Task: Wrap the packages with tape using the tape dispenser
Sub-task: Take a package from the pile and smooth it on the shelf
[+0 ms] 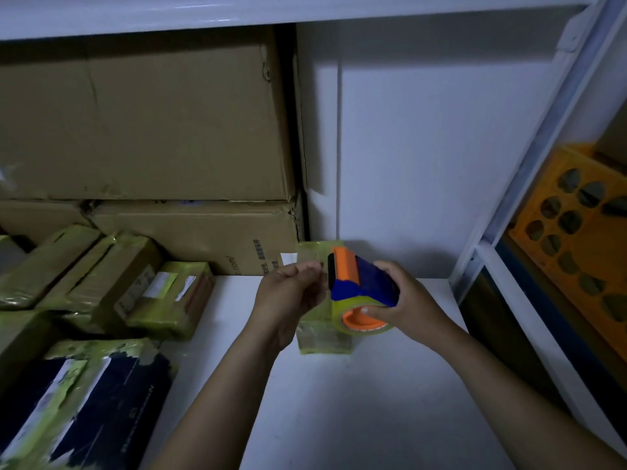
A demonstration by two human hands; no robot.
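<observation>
My right hand (403, 300) grips a blue and orange tape dispenser (361, 286) with a roll of yellowish clear tape (364, 322) in it, held above the white shelf. My left hand (291, 293) is just left of the dispenser's orange cutter, fingertips pinching the loose end of the clear tape (310, 259). A small tape-wrapped package (322, 339) lies on the shelf under both hands, mostly hidden by them.
Several tape-wrapped packages (163, 296) are stacked at the left, with a dark one (88, 398) at the front left. Large cardboard boxes (146, 130) fill the back left. A white shelf post (529, 171) and an orange crate (583, 232) stand at the right.
</observation>
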